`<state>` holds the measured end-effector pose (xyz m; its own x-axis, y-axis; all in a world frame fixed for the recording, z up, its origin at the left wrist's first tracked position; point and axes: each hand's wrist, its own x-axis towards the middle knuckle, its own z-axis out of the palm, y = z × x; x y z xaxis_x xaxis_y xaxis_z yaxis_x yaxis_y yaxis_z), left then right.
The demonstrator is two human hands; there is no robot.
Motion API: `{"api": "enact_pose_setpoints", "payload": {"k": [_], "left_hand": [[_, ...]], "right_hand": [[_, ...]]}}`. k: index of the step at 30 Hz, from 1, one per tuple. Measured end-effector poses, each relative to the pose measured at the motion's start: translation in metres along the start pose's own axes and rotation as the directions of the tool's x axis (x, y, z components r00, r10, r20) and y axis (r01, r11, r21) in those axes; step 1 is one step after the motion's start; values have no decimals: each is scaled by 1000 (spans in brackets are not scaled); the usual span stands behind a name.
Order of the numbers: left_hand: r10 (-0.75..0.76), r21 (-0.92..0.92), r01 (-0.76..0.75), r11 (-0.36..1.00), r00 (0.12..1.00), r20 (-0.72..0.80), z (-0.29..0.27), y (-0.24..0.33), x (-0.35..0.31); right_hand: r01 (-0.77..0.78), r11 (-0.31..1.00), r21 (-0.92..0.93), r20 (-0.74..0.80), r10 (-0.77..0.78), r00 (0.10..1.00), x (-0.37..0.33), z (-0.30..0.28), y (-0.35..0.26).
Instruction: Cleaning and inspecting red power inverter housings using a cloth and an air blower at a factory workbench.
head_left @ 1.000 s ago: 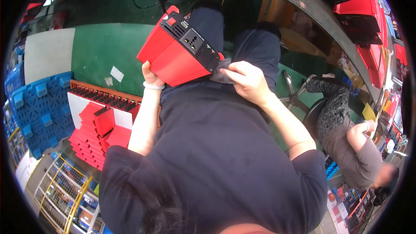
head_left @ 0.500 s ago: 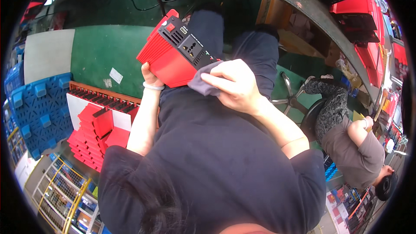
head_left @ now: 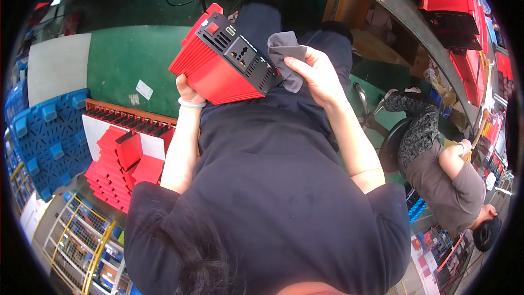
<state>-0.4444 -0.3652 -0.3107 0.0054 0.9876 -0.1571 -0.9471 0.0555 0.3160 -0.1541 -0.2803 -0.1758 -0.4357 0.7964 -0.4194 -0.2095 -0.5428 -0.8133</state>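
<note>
A red ribbed power inverter (head_left: 213,74) is tilted over my lap. Its black end panel, with a socket, a red switch and vent slots, faces up and to the right. My left hand (head_left: 188,90) grips the red housing at its near left side; most of its fingers are hidden beneath. Between the thumb and fingers of my right hand (head_left: 318,76) is a grey cloth (head_left: 287,54), bunched and partly folded upward. The cloth hangs beside the right end of the black panel; whether it touches there I cannot tell.
Stacked red housings (head_left: 117,166) stand at the left beside a blue plastic pallet (head_left: 54,136). A workbench edge (head_left: 382,0) curves across the upper right, with more red inverters (head_left: 453,27) on it. A co-worker (head_left: 447,175) sits at the right.
My right hand has moved right and slightly away from the inverter's near corner, lifting the cloth so it folds upward. The inverter has turned slightly, still in my left hand.
</note>
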Motion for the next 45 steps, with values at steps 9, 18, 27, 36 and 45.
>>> {"api": "enact_pose_setpoints", "payload": {"k": [9,18,27,36,45], "left_hand": [[-26,-42,25,999,999,-33,-2,1,0],[-56,-2,56,998,998,-20,1,2,2],[-64,119,70,990,997,-50,-6,3,3],[-69,5,69,998,997,-46,1,1,2],[-89,121,90,989,996,-13,-12,4,6]], "right_hand": [[-94,991,-100,62,100,993,4,0,-2],[-147,963,-225,130,179,975,11,-4,-7],[12,954,-300,66,8,998,9,1,3],[-166,972,-165,177,195,965,8,-7,-4],[-98,949,-301,133,144,981,10,-2,-1]]}}
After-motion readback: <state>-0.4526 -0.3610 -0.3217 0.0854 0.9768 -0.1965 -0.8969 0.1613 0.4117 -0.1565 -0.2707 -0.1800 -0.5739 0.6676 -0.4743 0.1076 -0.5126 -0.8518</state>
